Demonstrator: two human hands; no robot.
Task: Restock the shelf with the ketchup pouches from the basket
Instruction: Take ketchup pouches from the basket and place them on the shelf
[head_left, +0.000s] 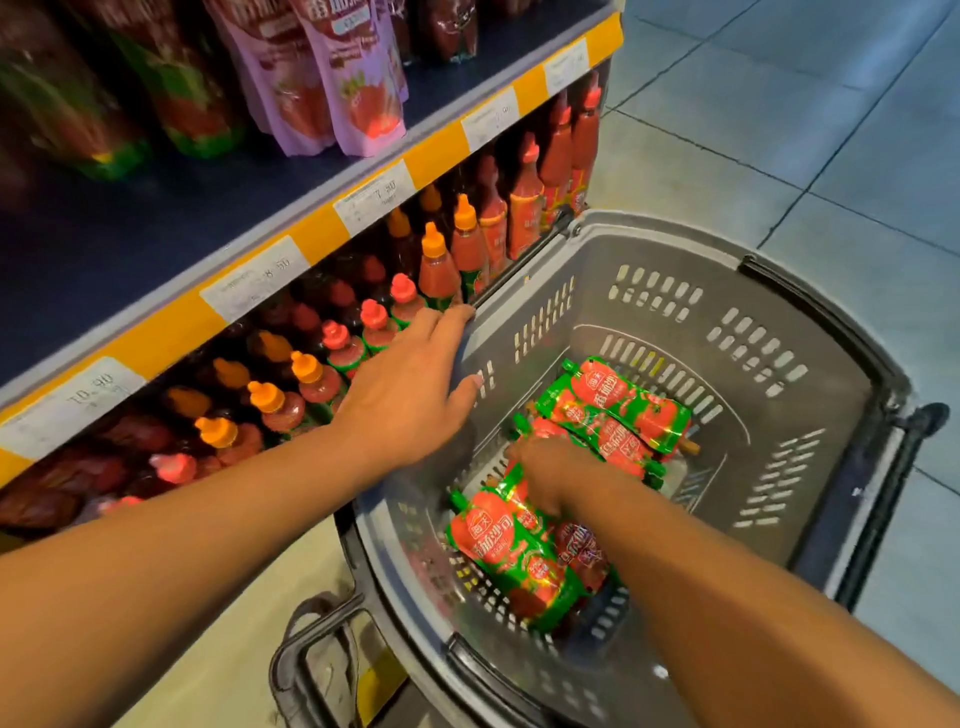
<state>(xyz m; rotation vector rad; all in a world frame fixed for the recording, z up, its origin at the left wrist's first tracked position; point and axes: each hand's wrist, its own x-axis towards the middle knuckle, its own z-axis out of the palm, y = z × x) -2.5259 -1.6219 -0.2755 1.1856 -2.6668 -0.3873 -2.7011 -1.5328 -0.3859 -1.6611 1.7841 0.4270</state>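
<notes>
Both of my forearms fill the bottom of the view, reaching forward and down. On the near rim of the grey basket (675, 291) rests my left hand (410, 379), its fingers (452, 317) straight and laid along the edge, the thumb hooked over the inside wall. Lower and to the right of it, my right hand (550, 473) is down inside the basket among the ketchup pouches (514, 551); I see only its back, the fingertips are buried under the foil, so I cannot tell whether they are curled round a pouch or lying flat on it. The pouches are red and green and overlap: two show clearly beyond my right knuckles, one large one lies nearer than my wrist with at least one more half hidden under my forearm, so an exact count escapes me. Left of my left hand, sauce bottles (434, 270) stand in rows on the lower shelf, some with orange caps, some with pink, the rear ones lost in shadow and too many to count. Above them runs the yellow shelf edge (311, 228) with five white price labels, their print blurred. Higher up, purple pouches (358, 78) and green-based ones stand cut off by the top of the view.
</notes>
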